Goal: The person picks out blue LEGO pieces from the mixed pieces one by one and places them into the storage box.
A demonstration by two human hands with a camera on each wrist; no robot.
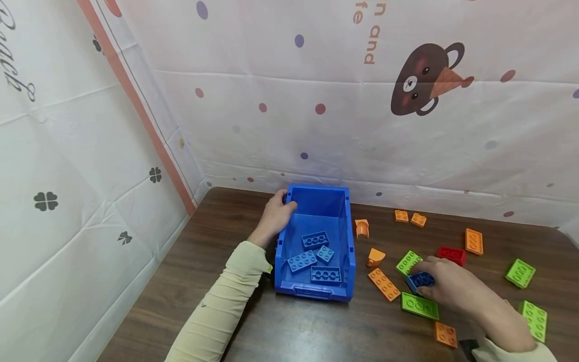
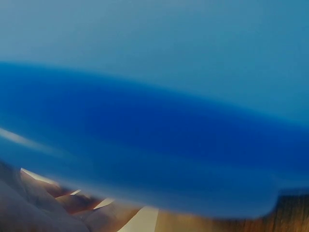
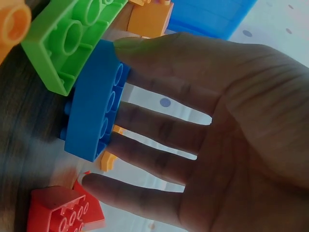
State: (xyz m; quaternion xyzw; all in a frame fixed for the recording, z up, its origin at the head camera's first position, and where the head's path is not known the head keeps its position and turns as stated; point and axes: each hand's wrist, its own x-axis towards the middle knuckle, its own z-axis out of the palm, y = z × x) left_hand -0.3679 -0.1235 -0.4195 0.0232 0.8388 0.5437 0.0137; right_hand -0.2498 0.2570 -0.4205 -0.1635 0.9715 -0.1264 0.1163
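A blue plastic bin stands on the table with several blue toy building bricks lying inside. My left hand grips the bin's left wall near the back, thumb over the rim; the left wrist view is mostly filled by blurred blue plastic. To the right of the bin, my right hand holds a blue brick between thumb and fingers, its hollow underside facing the palm. A lime green brick and a green brick lie close around it. A red brick sits just beyond the hand.
Orange pieces, including a long orange brick and a curved orange piece, lie between bin and right hand. More bricks spread over the right of the table, such as a green brick. A printed cloth hangs behind.
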